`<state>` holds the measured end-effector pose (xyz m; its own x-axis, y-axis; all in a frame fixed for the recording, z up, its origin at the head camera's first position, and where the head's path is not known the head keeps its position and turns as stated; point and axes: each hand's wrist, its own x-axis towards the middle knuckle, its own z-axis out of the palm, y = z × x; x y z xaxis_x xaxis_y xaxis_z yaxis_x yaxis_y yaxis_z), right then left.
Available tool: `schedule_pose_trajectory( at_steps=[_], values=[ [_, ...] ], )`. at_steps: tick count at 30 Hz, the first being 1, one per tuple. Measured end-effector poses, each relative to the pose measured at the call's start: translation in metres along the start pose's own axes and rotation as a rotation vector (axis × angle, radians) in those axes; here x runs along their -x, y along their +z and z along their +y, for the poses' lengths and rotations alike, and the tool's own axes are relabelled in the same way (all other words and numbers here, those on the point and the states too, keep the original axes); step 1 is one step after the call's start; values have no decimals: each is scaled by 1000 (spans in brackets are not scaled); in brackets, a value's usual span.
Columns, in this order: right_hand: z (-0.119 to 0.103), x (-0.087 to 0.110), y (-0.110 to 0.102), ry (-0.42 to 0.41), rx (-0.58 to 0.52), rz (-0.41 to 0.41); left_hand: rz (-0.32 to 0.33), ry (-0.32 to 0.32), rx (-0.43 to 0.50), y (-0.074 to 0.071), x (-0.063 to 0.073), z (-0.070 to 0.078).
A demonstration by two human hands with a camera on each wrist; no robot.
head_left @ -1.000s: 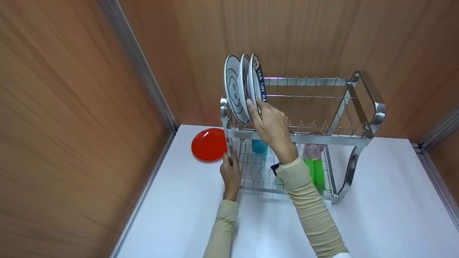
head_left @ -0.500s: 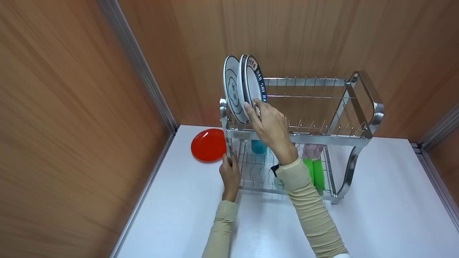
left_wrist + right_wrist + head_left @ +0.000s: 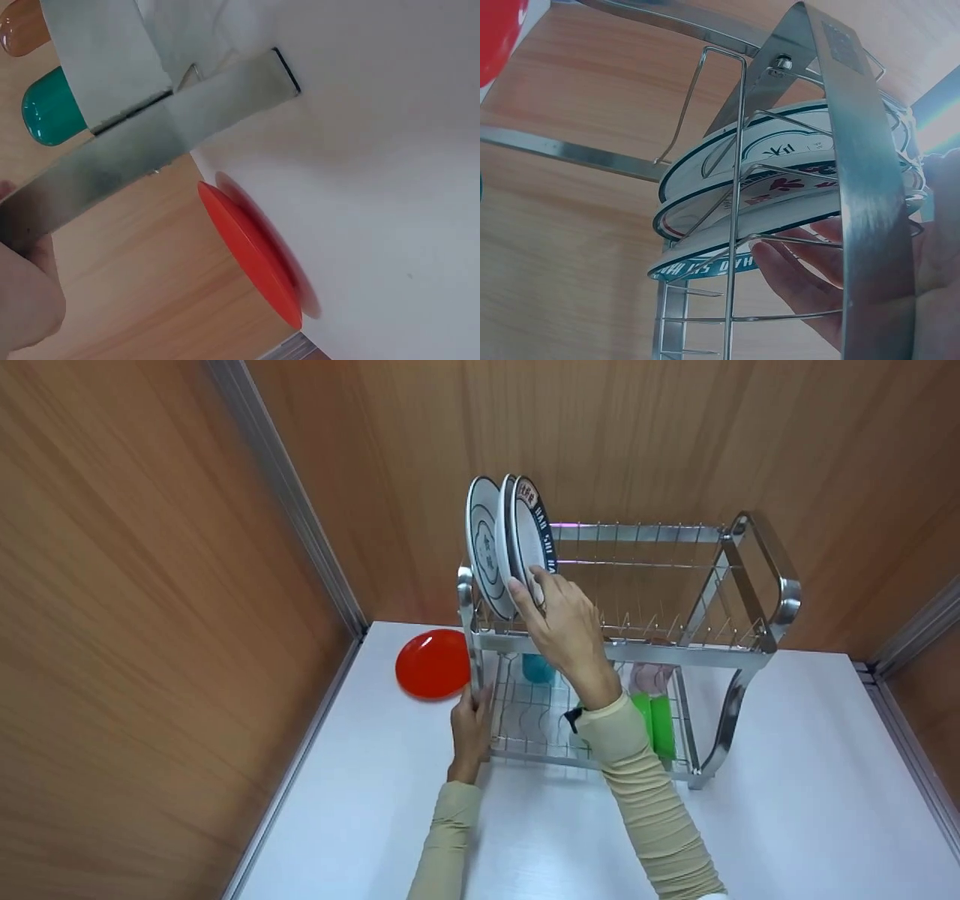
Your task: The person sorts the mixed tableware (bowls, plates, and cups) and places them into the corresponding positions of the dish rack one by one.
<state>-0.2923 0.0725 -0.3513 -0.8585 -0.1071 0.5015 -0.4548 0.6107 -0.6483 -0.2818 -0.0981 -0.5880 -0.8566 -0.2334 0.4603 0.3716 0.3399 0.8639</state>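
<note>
Three white patterned plates stand on edge at the left end of the upper tier of a metal dish rack [image 3: 675,654]. My right hand [image 3: 568,622] pinches the right-hand plate [image 3: 531,536], which has a dark lettered rim, near its lower front edge. That plate leans close against the middle plate [image 3: 505,529]; the left plate [image 3: 484,540] tilts slightly apart. In the right wrist view, my fingers [image 3: 799,277] lie against the lettered plate behind the rack wires. My left hand [image 3: 469,731] grips the rack's left upright [image 3: 150,131], partly hidden by it in the left wrist view.
A red plate [image 3: 431,664] lies on the white table [image 3: 337,810], left of the rack. On the lower tier are a teal cup [image 3: 538,668], a pink cup [image 3: 651,678] and green items [image 3: 661,727]. Wooden panels [image 3: 637,435] rise behind and at the left.
The lettered plate has tipped left against the middle plate, with my right hand still on it. My left hand has shifted slightly down and left along the upright.
</note>
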Motion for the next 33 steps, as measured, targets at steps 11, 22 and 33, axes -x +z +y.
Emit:
schedule_pose_trajectory(
  at_steps=[11,22,33],
  values=[
    [3,8,-2,-149,-19,192,-55,4,49,-5,-2,-3],
    [10,38,-11,-391,-181,307,109,-91,-9,-19,-2,-16],
    [17,82,-20,-470,-243,289,282,-309,-35,-35,-9,-33]
  ],
)
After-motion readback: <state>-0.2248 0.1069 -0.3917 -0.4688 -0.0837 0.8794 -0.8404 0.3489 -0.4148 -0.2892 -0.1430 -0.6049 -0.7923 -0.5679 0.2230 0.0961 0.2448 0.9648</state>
